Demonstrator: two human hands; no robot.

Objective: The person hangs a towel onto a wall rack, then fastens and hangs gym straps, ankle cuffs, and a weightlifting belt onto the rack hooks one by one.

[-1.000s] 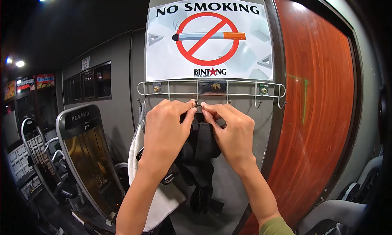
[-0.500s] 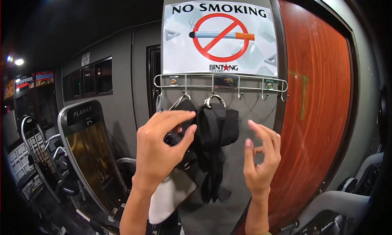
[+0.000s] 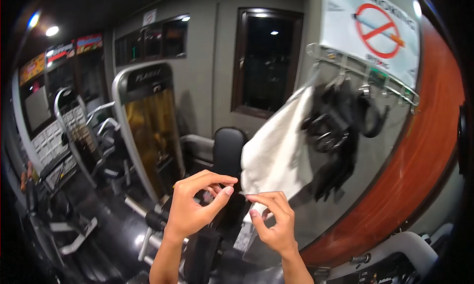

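My left hand is raised at the lower middle, thumb and forefinger curved with a small gap and nothing between them. Just right of it, my right hand has its fingers curved and apart, also holding nothing visible; it overlaps the lower part of a white towel in the view. That towel hangs from the left end of a metal hook rack on the wall. Black straps hang on the hooks to the towel's right, with metal rings at the top. Neither hand touches them.
A no-smoking sign is above the rack, beside a reddish wooden door. Weight machines, one with a tall panel, stand at the left. A padded seat is behind the hands. A grey machine arm is at lower right.
The view has turned left, so rack and straps now appear farther right. Both hands have come off the hanging black straps and moved lower and closer together since the half-second frame.
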